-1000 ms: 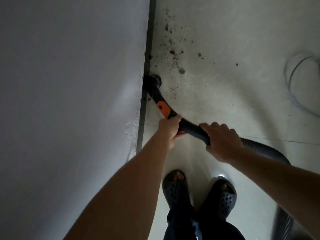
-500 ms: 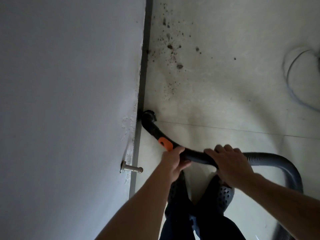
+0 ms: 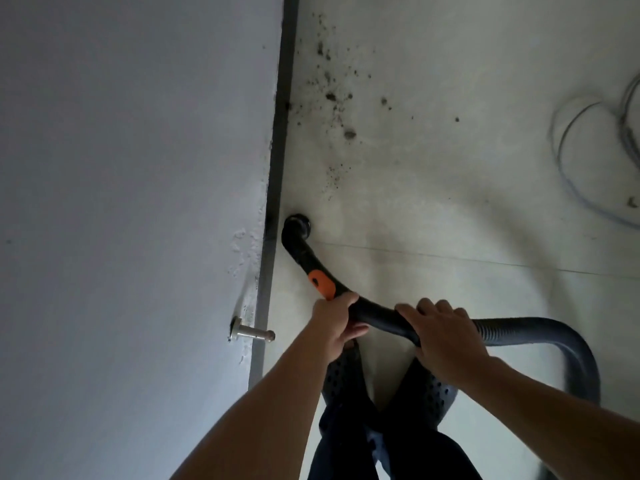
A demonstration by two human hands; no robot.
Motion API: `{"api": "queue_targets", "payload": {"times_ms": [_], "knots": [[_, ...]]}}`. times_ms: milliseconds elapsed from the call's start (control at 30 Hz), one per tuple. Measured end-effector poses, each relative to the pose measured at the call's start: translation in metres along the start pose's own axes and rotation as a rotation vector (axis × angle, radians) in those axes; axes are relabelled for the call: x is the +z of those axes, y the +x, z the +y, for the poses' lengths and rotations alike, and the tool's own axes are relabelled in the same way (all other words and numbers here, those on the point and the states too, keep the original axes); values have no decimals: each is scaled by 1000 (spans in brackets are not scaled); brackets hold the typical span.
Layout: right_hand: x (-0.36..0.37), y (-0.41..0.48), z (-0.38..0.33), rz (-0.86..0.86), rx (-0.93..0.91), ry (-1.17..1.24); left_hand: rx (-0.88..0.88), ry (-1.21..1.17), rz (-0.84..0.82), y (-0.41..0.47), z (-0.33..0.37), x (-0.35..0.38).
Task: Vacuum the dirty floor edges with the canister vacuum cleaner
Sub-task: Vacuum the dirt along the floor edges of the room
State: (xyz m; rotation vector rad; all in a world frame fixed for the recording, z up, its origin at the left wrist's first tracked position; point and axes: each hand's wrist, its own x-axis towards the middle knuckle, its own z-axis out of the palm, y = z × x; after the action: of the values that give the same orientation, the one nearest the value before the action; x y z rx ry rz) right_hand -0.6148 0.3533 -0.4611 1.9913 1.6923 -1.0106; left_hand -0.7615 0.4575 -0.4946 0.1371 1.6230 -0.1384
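A black curved vacuum handle tube (image 3: 375,313) with an orange slider (image 3: 322,281) ends in an open nozzle (image 3: 297,226) that sits on the pale floor right beside the grey skirting (image 3: 277,188). My left hand (image 3: 334,323) grips the tube just below the orange slider. My right hand (image 3: 441,332) grips it further back, where the ribbed grey hose (image 3: 540,332) begins and loops off to the right. Dark dirt specks (image 3: 337,98) lie scattered on the floor ahead of the nozzle, along the wall edge. The canister is out of view.
A white wall (image 3: 131,202) fills the left side, with a metal door stopper (image 3: 252,332) sticking out low down. A grey cable (image 3: 588,161) curls on the floor at the far right. My feet in dark perforated clogs (image 3: 438,393) stand below the hands.
The nozzle has been drawn back along the skirting toward me, away from the dirt patch. The door stopper has come into view. Both hands keep their grip on the tube.
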Motion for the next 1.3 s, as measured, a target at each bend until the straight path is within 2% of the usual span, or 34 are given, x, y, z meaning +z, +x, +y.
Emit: {"api": "queue_targets", "payload": {"times_ms": [167, 267, 500, 667, 967, 1200, 1300], "knots": [[-7, 12, 21, 69, 204, 140, 237, 172, 3, 4, 43, 51], [-12, 16, 19, 95, 270, 263, 308, 239, 66, -3, 57, 74], [6, -3, 49, 22, 117, 175, 157, 234, 83, -8, 17, 63], [17, -26, 67, 37, 282, 368, 237, 366, 62, -10, 11, 112], [51, -92, 94, 62, 585, 571, 266, 703, -37, -12, -40, 189], [88, -104, 102, 141, 750, 688, 335, 869, -160, 4, -65, 219], [99, -90, 111, 174, 751, 689, 380, 907, -228, 15, -57, 228]]}}
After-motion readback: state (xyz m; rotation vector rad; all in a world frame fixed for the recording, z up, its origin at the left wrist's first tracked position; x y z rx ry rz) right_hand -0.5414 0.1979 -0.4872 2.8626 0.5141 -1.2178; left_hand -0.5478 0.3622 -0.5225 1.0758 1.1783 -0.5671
